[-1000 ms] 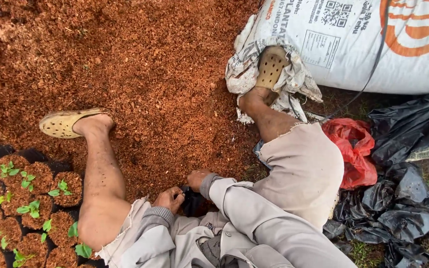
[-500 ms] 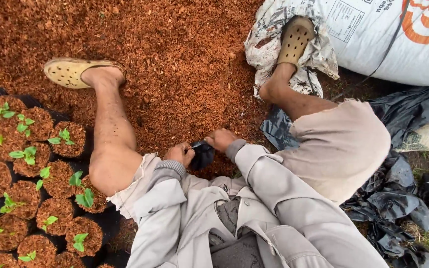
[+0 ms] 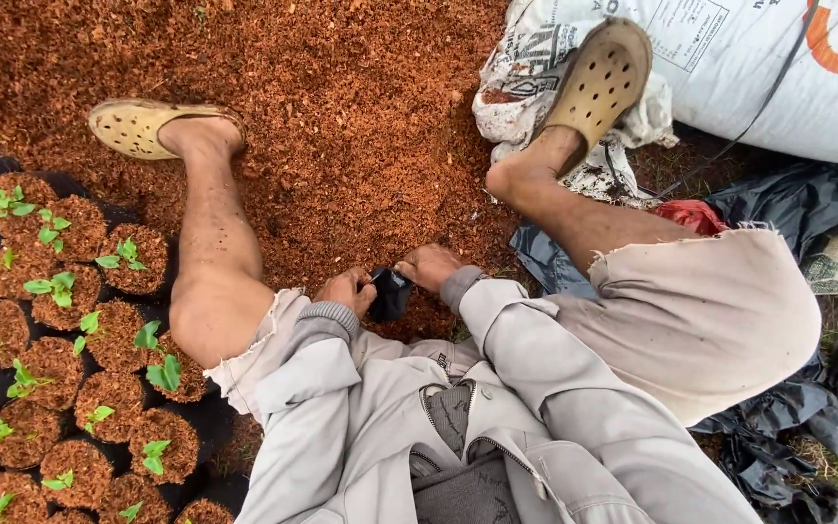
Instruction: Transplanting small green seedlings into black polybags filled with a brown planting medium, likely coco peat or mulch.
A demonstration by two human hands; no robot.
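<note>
My left hand (image 3: 344,289) and right hand (image 3: 429,267) both pinched a small black bag (image 3: 390,293), mouth toward the red-brown soil heap (image 3: 341,116).

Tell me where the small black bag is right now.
In the head view, the small black bag sits low at centre, pinched between the left hand and right hand, over the reddish-brown growing mix between the knees.

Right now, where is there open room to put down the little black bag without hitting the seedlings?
Open reddish-brown coir lies between the two legs, ahead of the left hand and right hand pinching the small black plastic bag. Left of the bare leg, coir-filled seedling pots crowd together. The white printed sack blocks the right.
</note>
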